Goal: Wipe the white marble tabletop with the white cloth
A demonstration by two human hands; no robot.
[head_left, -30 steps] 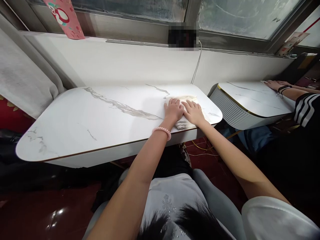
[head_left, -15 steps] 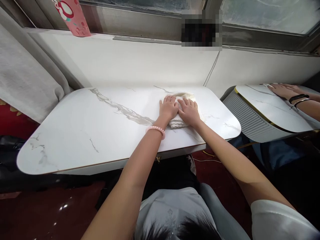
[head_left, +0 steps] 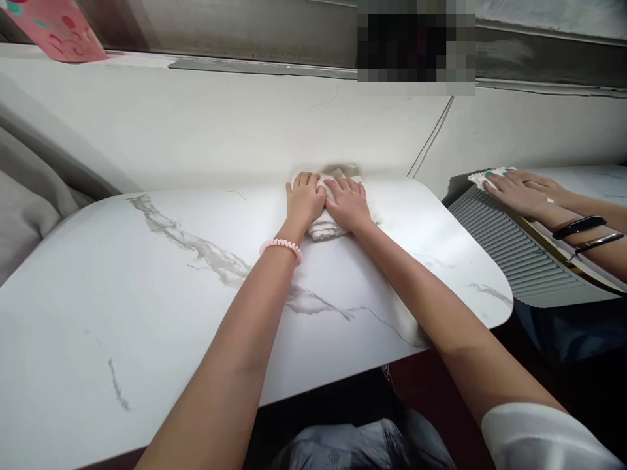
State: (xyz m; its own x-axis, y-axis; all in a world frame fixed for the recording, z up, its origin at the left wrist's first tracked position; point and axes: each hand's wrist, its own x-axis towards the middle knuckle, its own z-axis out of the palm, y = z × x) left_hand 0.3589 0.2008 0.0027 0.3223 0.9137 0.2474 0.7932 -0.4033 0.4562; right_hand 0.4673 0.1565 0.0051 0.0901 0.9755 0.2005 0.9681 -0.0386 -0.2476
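Observation:
A folded white cloth (head_left: 327,230) lies on the white marbled tabletop (head_left: 161,320), close to its back edge by the wall. My left hand (head_left: 305,199) rests flat on the left part of the cloth, fingers stretched forward; a pink coiled band (head_left: 281,244) circles that wrist. Beside it, my right hand (head_left: 349,202) presses flat on the right part, its fingers slightly spread. The thumbs are close together in the middle. Both palms cover much of the cloth, whose far edge shows beyond the fingertips.
To the right, a co-worker's hands (head_left: 519,189) rest on a white cloth (head_left: 477,177) at a second table with a ribbed side (head_left: 504,235). A white wall (head_left: 210,124) borders the table's back. Thin cords (head_left: 434,137) hang there. A grey curtain (head_left: 29,196) is at left.
My hands and the cloth have moved toward the tabletop's back edge. My view has come nearer the table. The co-worker's hands and cloth have shifted left to their table's near end.

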